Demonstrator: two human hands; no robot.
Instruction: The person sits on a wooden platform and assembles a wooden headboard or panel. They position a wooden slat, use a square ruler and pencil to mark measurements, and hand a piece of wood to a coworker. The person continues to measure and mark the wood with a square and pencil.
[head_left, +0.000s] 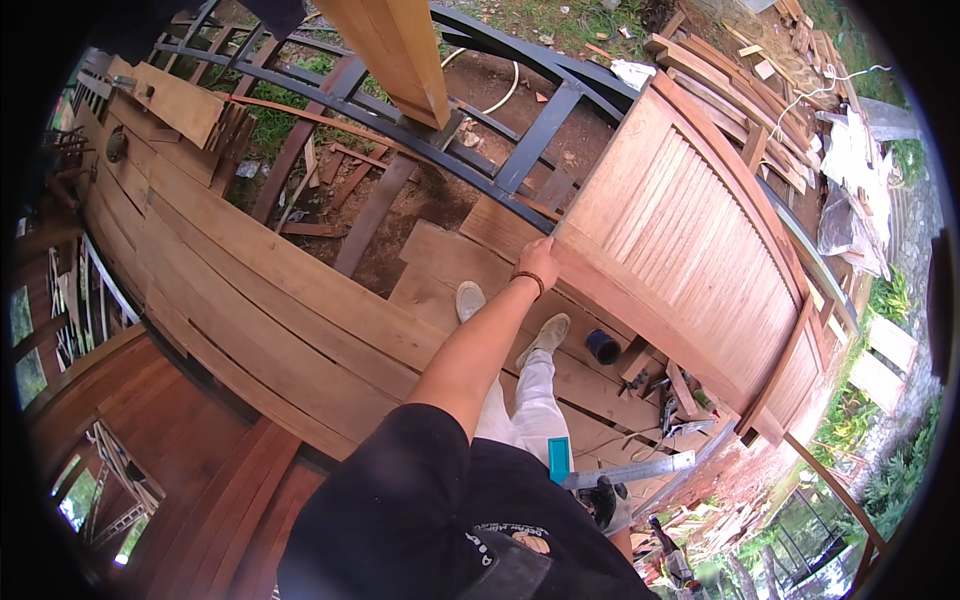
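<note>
My left hand (537,263) is closed over the near left corner of a louvered wooden door (690,215), which lies with its long stile toward me. A dark bracelet circles that wrist. Down by my right hip, my right hand (612,505), in a grey and black glove, grips a carpenter's square. The carpenter's square (630,470) has a teal stock and a long metal blade, pointing to the right. My body partly hides the right forearm.
I stand on wooden boards (425,290). A dark blue cylinder (602,347) stands by my foot, with tools (668,410) farther right. A dark metal frame (540,135) and upright wooden post (395,60) are ahead. Long planks (270,290) stretch left; scrap timber (740,90) is piled far right.
</note>
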